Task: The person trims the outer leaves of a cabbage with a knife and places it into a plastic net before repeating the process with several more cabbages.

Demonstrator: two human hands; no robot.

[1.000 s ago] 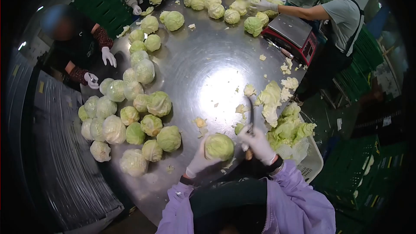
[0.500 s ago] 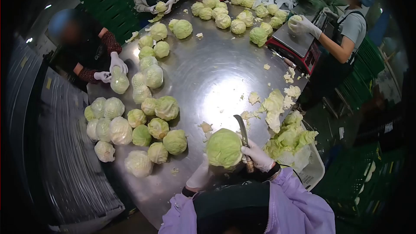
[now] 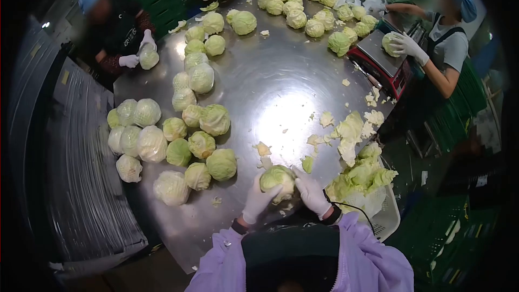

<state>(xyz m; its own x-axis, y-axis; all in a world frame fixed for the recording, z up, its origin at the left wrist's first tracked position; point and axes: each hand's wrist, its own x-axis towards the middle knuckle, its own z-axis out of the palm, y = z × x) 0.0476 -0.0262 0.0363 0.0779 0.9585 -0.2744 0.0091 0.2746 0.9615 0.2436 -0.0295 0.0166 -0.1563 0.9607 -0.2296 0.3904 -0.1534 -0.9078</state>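
A green cabbage [image 3: 278, 181], paler on its underside, is in front of me close over the near part of the steel table. My left hand [image 3: 259, 199] in a white glove is closed round its left side, thumb across the front. My right hand [image 3: 312, 191], also gloved, is against the cabbage's right side, fingers curled inward. No knife shows now; what the right fingers hold, if anything, is hidden. A small green leaf piece [image 3: 307, 164] lies just beyond the right hand, and browned leaf scraps [image 3: 263, 149] lie past the cabbage.
Wrapped cabbages [image 3: 152, 144] and bare ones [image 3: 222, 164] stand to the left on the steel table [image 3: 243, 86]. A white basket [image 3: 390, 213] of trimmed leaves [image 3: 363, 178] is at right. Co-workers handle cabbages around the far side, one by a red scale [image 3: 373, 67].
The curved knife that was upright in my right hand is out of sight. The cabbage has turned to show its pale side, and a green leaf piece lies beyond it. The view has shifted.
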